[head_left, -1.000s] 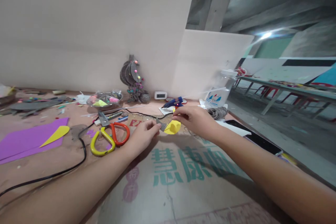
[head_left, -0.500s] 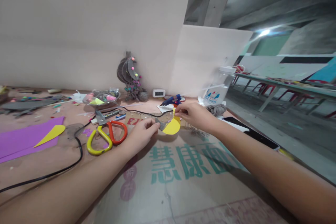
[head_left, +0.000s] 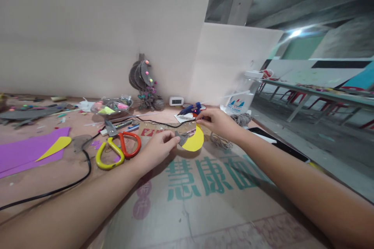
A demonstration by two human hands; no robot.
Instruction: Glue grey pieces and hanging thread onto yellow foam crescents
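Note:
My left hand (head_left: pixel 161 147) is closed on a small grey piece (head_left: pixel 182 138) whose material I cannot make out. A curved, crescent-like piece of yellow paper (head_left: pixel 195 142) spreads out to the right of the grey piece, touching or joined to it; which one I cannot tell. My right hand (head_left: pixel 217 123) pinches the upper tip of the yellow paper between thumb and fingers. Both hands hover over a cardboard sheet (head_left: pixel 210 214) with green printed characters. Just behind them lies a blue glue gun (head_left: pixel 191 109).
Scissors (head_left: pixel 118 151) with yellow and red handles lie left, beside purple sheets (head_left: pixel 29 153) and a yellow cutout (head_left: pixel 57 148). A black cable (head_left: pixel 58 191) crosses the table. Behind stand a bowl (head_left: pixel 112 109), grey ornament (head_left: pixel 143 81), white timer (head_left: pixel 176 101) and plastic jug (head_left: pixel 244 93). A phone (head_left: pixel 288 151) lies right.
The yellow paper has opened from a folded-looking, twisted shape into a wider curve, its tip still in my right hand. Both hands have shifted only slightly.

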